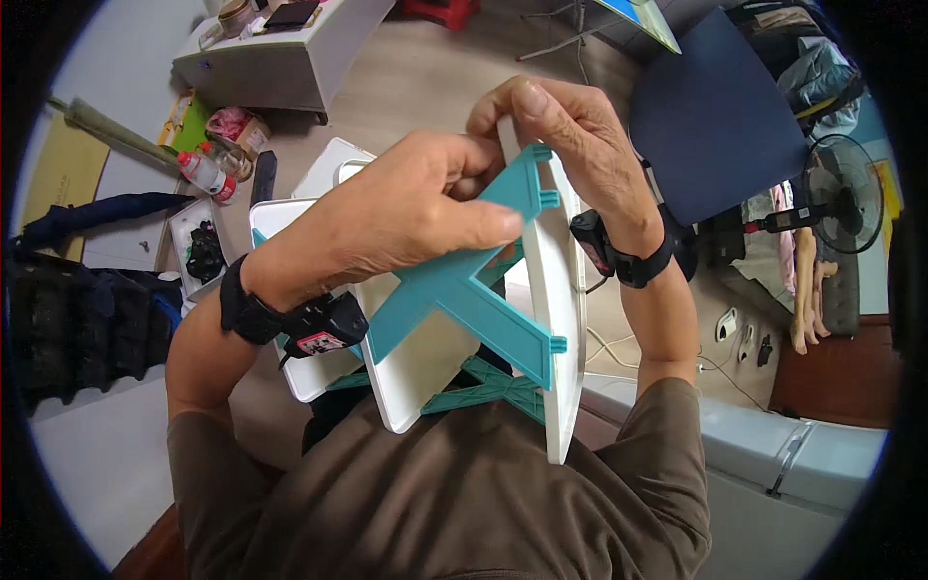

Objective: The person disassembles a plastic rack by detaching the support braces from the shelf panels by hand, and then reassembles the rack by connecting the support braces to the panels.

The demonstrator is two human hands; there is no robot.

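A plastic rack of white shelf panels and teal X-shaped supports lies tilted in front of my torso. My left hand (416, 198) is closed around the upper arm of the nearest teal X-shaped support (454, 280), thumb flat on its face. The support's pegged ends touch or nearly touch the rightmost white shelf panel (568, 329); I cannot tell whether they are seated. My right hand (575, 121) pinches that panel's far end, fingertips partly hidden behind it. Left of the support stands another white shelf panel (411, 391). A lower teal support (488, 387) shows between the panels.
A white desk (290, 63) stands far left, with plastic bottles (217, 174) and a dark umbrella (97, 217) nearer. At right are a dark blue chair (720, 126), a fan (851, 198) and a pair of bare legs (804, 280). A white ledge (764, 445) runs close at right.
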